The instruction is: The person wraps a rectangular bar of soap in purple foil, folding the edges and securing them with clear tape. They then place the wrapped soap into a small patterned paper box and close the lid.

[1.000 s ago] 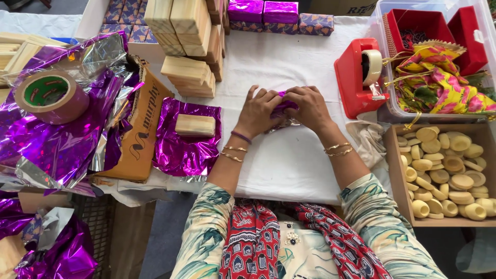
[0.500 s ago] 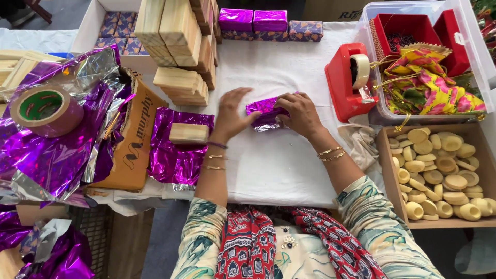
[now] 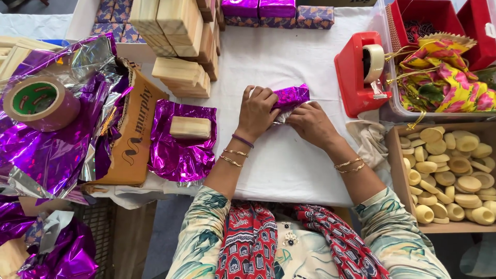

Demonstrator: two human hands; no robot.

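A: Where are the hands?

B: Both are together at the middle of the white table (image 3: 289,165), closed on one small block wrapped in purple foil (image 3: 290,96). The left hand (image 3: 257,111) covers the block's left end from above, fingers curled over it. The right hand (image 3: 310,121) grips it from the near right, fingertips pressed into a bit of silver foil at its underside.

A: So the block is not lying flat?

B: I cannot tell whether it touches the cloth; the hands hide its underside. Its far right end sticks out, shiny and creased.

A: What sits to the left?

B: Just left of the left hand lies an open purple foil sheet (image 3: 181,150) with a bare wooden block (image 3: 190,127) on it. Left again, a brown cardboard piece (image 3: 132,144), crumpled purple foil (image 3: 46,150) and a roll of brown tape (image 3: 40,102).

A: And farther off?

B: A stack of plain wooden blocks (image 3: 178,41) stands at the far left of the table, with finished purple packages (image 3: 258,8) at the far edge. To the right is a red tape dispenser (image 3: 361,72), touching a clear bin (image 3: 390,98) that holds yellow and pink cloth pouches (image 3: 444,77).

A: Near right?

B: A cardboard tray (image 3: 395,170) full of pale round soaps (image 3: 454,175), well apart from the hands.
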